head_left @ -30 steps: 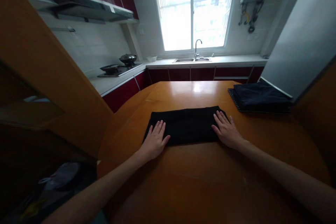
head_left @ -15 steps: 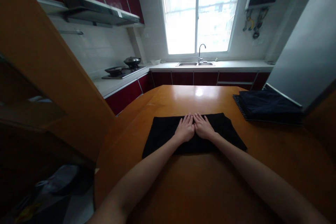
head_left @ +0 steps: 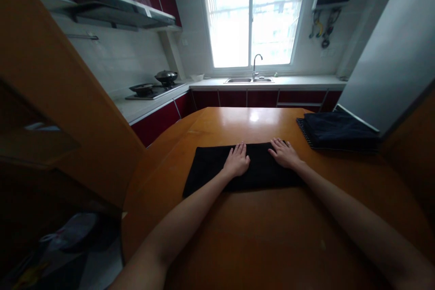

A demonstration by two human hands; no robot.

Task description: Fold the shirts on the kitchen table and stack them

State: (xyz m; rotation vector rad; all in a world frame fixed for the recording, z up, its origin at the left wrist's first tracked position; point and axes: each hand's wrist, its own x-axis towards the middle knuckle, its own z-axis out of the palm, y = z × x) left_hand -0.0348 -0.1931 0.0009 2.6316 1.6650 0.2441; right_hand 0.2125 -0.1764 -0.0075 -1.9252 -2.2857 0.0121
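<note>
A black folded cloth (head_left: 257, 167), perhaps a garment, lies flat on the wooden table (head_left: 251, 226) in front of me. My left hand (head_left: 237, 159) rests palm down near the cloth's middle, fingers stretched toward its far edge. On the right part of the same cloth lies my right hand (head_left: 284, 152), also flat with fingers spread. Neither hand grips anything. The cloth's right end is partly hidden under my right hand and forearm.
A stack of dark folded cloths (head_left: 340, 131) sits at the table's far right, beside a pale fridge-like panel (head_left: 390, 50). Beyond the table run a counter with a sink (head_left: 249, 80) and a stove (head_left: 154, 91) with pans. A wooden cabinet (head_left: 84, 81) stands left.
My right hand has slid right across the black cloth, away from my left hand, which stays near the middle. The cloth's right corner looks drawn in. The view has shifted slightly.
</note>
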